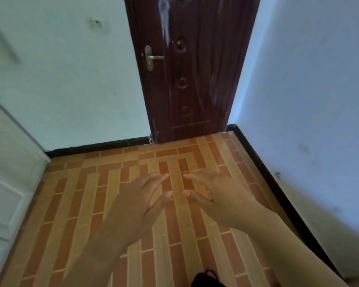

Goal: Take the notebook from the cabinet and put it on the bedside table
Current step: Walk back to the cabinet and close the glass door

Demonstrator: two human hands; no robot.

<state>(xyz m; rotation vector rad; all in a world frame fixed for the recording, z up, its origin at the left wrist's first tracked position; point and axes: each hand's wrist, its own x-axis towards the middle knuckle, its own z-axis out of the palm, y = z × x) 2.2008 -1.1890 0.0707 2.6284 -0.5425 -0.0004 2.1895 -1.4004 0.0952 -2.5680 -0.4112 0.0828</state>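
Observation:
My left hand [140,200] and my right hand [214,192] are held out in front of me over the tiled floor, palms down. The fingers of both are apart and hold nothing, and the fingertips of the two hands almost meet in the middle. No notebook and no bedside table are in view. A white panelled front [10,179] at the left edge may be the cabinet; it is shut.
A dark red wooden door [191,75] with a brass handle [151,58] stands shut straight ahead. Pale walls rise to its left and on the right, with a black skirting board [278,183]. Orange brick-pattern floor [104,204] lies below. A dark object [207,280] sits at the bottom edge.

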